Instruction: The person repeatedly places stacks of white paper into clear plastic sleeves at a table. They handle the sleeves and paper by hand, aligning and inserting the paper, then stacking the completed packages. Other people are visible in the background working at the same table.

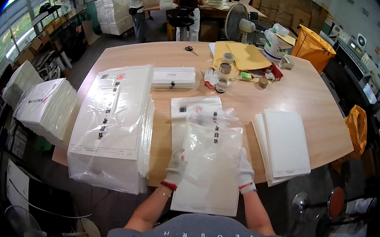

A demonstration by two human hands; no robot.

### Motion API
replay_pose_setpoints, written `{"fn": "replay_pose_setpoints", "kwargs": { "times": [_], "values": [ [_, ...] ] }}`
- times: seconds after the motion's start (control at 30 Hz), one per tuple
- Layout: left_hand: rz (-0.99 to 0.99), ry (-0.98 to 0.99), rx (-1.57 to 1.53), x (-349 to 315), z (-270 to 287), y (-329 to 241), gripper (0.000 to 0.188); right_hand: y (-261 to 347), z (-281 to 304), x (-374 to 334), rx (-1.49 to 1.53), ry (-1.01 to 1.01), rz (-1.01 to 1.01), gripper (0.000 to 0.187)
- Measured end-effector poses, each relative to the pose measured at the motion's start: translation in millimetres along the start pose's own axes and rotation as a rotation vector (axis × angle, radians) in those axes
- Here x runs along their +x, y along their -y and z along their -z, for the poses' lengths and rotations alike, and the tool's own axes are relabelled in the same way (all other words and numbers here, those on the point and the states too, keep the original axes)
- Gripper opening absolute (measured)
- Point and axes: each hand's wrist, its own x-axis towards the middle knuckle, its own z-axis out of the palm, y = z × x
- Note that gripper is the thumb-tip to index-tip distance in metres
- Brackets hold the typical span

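Observation:
Both my hands wear white work gloves with red at the cuffs. My left hand point(175, 169) is closed on the left edge of a stack of white paper point(206, 185) at the table's near edge. My right hand point(245, 170) grips the stack's right edge. A clear plastic bag point(227, 118) lies crumpled over the stack's far end; how far the paper sits inside it I cannot tell. Beneath and behind lies a plastic-covered printed packet point(180, 109). To the left rises a tall pile of bagged printed packets point(87, 126). Unbagged white paper stacks point(287, 145) lie slightly fanned at right.
Farther back are a clipped white bundle point(173, 78), scissors point(190, 49), tape rolls point(222, 78), yellow envelopes point(247, 59) and a white bucket point(275, 46). Two orange bags point(315, 47) point(358, 129) flank the table's right side. A stool point(336, 202) stands at lower right. People work beyond the table.

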Motion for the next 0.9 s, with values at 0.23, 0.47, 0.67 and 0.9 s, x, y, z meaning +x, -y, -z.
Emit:
{"fn": "replay_pose_setpoints", "kwargs": {
  "times": [0.23, 0.47, 0.67, 0.9],
  "values": [
    [0.399, 0.273, 0.300, -10, 6, -11, 0.022, -31, -12, -16, -0.060, 0.241, 0.017, 0.064],
    [0.393, 0.286, 0.220, -43, 22, -37, 0.017, -42, -4, -55, -0.187, 0.378, 0.094, 0.070],
    [0.083, 0.569, 0.015, -138, 78, -58, 0.014, -16, 66, -186, -0.135, 0.618, 0.012, 0.066],
    [0.413, 0.264, 0.134, -132, 69, -78, 0.009, -27, 71, -177, 0.189, 0.337, 0.065, 0.033]
  ]
}}
